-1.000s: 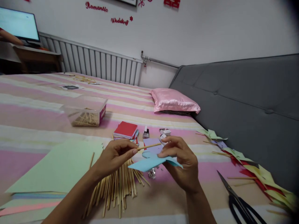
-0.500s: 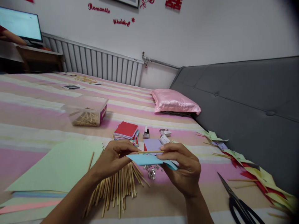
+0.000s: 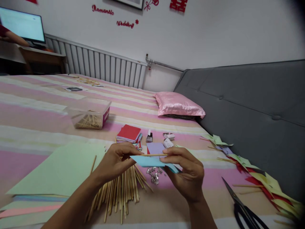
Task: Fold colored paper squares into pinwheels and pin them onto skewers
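A sheet of light blue paper point(image 3: 149, 161), partly curled at its right end, is held between my two hands above the bed. A thin wooden stick point(image 3: 154, 155) lies along its far edge. My left hand point(image 3: 120, 157) pinches the left ends of the paper and stick. My right hand point(image 3: 187, 168) grips their right ends, with fingers on top and the thumb side mostly hidden. Below are a fanned bundle of wooden sticks point(image 3: 119, 194) and small silvery pieces point(image 3: 154, 178). Behind the hands lies a purple paper square point(image 3: 156, 148).
Large pale green sheets point(image 3: 54, 171) lie at left, black scissors point(image 3: 241, 203) at right. Paper pinwheels point(image 3: 269, 184) line the grey headboard point(image 3: 250, 89). Farther back are a red-topped paper stack point(image 3: 129, 133), small bottle point(image 3: 149, 136), clear tub point(image 3: 90, 116) and pink pillow point(image 3: 179, 104). A person's arm point(image 3: 15, 38) shows far left.
The blue paper has tilted slightly in my hands, its curled right end shifting a little left. Both hands keep their hold, and the view has shifted slightly.
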